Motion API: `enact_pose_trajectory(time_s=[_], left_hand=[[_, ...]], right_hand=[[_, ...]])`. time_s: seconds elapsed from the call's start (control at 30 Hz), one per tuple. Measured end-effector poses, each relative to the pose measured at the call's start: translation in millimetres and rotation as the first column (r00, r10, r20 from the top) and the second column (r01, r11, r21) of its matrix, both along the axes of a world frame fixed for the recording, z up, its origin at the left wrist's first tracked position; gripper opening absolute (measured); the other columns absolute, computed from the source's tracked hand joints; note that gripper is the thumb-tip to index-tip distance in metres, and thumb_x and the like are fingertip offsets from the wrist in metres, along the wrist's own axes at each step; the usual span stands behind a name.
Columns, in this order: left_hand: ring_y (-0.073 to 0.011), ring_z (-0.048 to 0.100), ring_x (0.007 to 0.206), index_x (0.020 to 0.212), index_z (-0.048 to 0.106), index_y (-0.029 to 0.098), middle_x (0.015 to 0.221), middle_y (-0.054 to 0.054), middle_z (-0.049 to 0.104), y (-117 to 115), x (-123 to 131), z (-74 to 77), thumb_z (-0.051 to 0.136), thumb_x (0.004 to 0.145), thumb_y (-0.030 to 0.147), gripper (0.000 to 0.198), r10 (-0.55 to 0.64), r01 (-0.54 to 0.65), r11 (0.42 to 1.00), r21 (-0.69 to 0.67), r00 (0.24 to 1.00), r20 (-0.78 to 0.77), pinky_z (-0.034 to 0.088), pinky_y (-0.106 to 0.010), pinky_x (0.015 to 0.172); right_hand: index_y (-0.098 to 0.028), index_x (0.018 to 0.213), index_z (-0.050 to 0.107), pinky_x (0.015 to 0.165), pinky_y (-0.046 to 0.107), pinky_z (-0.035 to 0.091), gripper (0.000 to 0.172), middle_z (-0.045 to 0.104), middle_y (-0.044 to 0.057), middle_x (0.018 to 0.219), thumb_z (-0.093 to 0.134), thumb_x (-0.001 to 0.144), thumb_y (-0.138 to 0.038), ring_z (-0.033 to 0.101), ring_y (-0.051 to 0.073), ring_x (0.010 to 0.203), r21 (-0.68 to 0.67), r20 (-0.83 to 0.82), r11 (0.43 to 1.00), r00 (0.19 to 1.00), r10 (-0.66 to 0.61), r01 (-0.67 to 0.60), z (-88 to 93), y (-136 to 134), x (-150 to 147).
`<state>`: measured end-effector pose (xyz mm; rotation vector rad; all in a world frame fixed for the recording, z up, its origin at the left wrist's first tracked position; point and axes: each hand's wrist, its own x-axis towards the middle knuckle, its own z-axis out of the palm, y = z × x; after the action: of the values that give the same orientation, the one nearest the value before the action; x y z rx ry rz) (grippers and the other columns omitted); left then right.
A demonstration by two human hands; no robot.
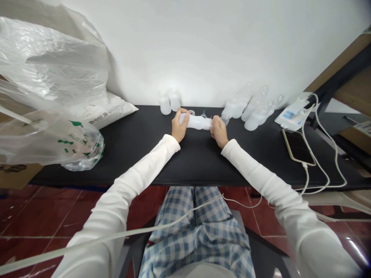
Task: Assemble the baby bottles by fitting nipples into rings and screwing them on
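Observation:
A translucent white plastic bottle (197,122) lies sideways between my hands, a little above the black table. My left hand (179,125) is wrapped round its base end. At the other end, the fingers of my right hand (219,130) are closed on the bottle's neck, where a clear part shows; my fingers hide most of it. Behind the bottle, a few small clear plastic pieces (204,115) rest on the table. Two white bottles without clear tops (165,104) stand near the wall, beyond my left hand. Several bottles with clear rounded tops (255,116) are grouped beyond my right hand.
Large plastic sacks (58,65) and a printed clear bag (78,143) crowd the left side of the black table (139,154). On the right lie a phone (298,146) with a white cable (324,173) and a white-blue packet (292,114). Another cable crosses my lap.

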<state>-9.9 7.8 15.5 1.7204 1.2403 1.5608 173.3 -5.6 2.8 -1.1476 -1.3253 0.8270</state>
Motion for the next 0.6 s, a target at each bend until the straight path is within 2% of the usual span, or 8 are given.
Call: enact_pose_trajectory(time_s=[0.07,0.13,0.17,0.23,0.3,0.43,0.5,0.6], left_hand=[[-0.0214,0.066,0.093,0.085,0.058,0.022,0.090,-0.006,0.066,3.6,0.9,-0.8,0.045,0.093,0.071,0.051,0.007,0.001,0.998,-0.069,0.993,0.115,0.054,-0.033,0.081],[-0.0191,0.064,0.076,0.079,0.056,0.021,0.075,-0.004,0.061,8.0,2.0,-2.3,0.044,0.092,0.073,0.055,-0.009,0.054,0.980,-0.192,0.973,0.229,0.051,-0.029,0.064],[-0.0178,0.061,0.066,0.078,0.055,0.021,0.067,-0.003,0.058,10.1,2.2,-2.9,0.043,0.092,0.074,0.056,-0.019,0.096,0.959,-0.266,0.960,0.280,0.047,-0.028,0.057],[-0.0155,0.053,0.051,0.078,0.055,0.020,0.055,-0.001,0.051,14.2,1.1,-3.0,0.040,0.093,0.072,0.056,-0.029,0.171,0.910,-0.379,0.935,0.353,0.039,-0.027,0.047],[-0.0149,0.050,0.046,0.080,0.056,0.019,0.050,-0.001,0.047,18.4,-2.2,-2.0,0.039,0.095,0.069,0.055,-0.013,0.185,0.895,-0.406,0.920,0.391,0.036,-0.027,0.044],[-0.0165,0.054,0.051,0.077,0.055,0.019,0.051,-0.001,0.048,26.8,-11.0,-0.2,0.047,0.091,0.068,0.051,0.050,0.108,0.928,-0.358,0.913,0.404,0.040,-0.028,0.047],[-0.0164,0.053,0.050,0.076,0.054,0.020,0.050,-0.002,0.049,29.7,-14.0,-0.7,0.047,0.092,0.065,0.049,0.049,0.108,0.919,-0.379,0.923,0.383,0.038,-0.028,0.047],[-0.0148,0.044,0.041,0.069,0.051,0.021,0.044,-0.002,0.044,33.3,-18.7,-3.2,0.041,0.094,0.063,0.049,0.000,0.153,0.867,-0.475,0.952,0.306,0.030,-0.028,0.042]], right_hand=[[-0.026,0.078,0.040,0.048,0.029,0.040,0.058,0.039,-0.005,0.058,0.034,0.092,-0.082,0.042,0.014,0.051,0.103,0.144,0.993,0.987,-0.076,0.061,-0.6,-5.5,-2.8],[-0.025,0.081,0.048,0.058,0.032,0.047,0.054,0.049,-0.001,0.065,0.036,0.095,-0.076,0.051,0.016,0.061,0.241,0.353,0.965,0.918,-0.181,0.098,2.6,-8.7,0.8],[-0.024,0.085,0.053,0.063,0.034,0.050,0.052,0.054,0.001,0.069,0.040,0.095,-0.073,0.056,0.018,0.065,0.301,0.464,0.951,0.861,-0.210,0.070,5.3,-9.0,4.5],[-0.022,0.098,0.061,0.074,0.037,0.054,0.046,0.065,0.007,0.082,0.051,0.094,-0.066,0.064,0.023,0.078,0.372,0.663,0.924,0.720,-0.203,-0.082,11.5,-7.2,13.2],[-0.020,0.113,0.064,0.086,0.041,0.055,0.041,0.070,0.013,0.101,0.054,0.097,-0.056,0.067,0.026,0.096,0.399,0.788,0.882,0.585,-0.191,-0.251,17.0,-3.5,20.4],[-0.022,0.123,0.065,0.100,0.047,0.052,0.034,0.063,0.017,0.138,0.038,0.106,-0.033,0.059,0.027,0.128,0.397,0.879,0.806,0.436,-0.195,-0.440,21.9,1.2,25.3],[-0.023,0.118,0.067,0.102,0.048,0.050,0.039,0.061,0.014,0.144,0.030,0.107,-0.025,0.055,0.026,0.135,0.372,0.901,0.798,0.390,-0.188,-0.474,22.3,0.7,25.8],[-0.026,0.109,0.070,0.103,0.050,0.049,0.039,0.063,0.010,0.143,0.031,0.107,-0.024,0.053,0.026,0.139,0.332,0.925,0.799,0.337,-0.173,-0.501,22.7,-1.3,27.9]])
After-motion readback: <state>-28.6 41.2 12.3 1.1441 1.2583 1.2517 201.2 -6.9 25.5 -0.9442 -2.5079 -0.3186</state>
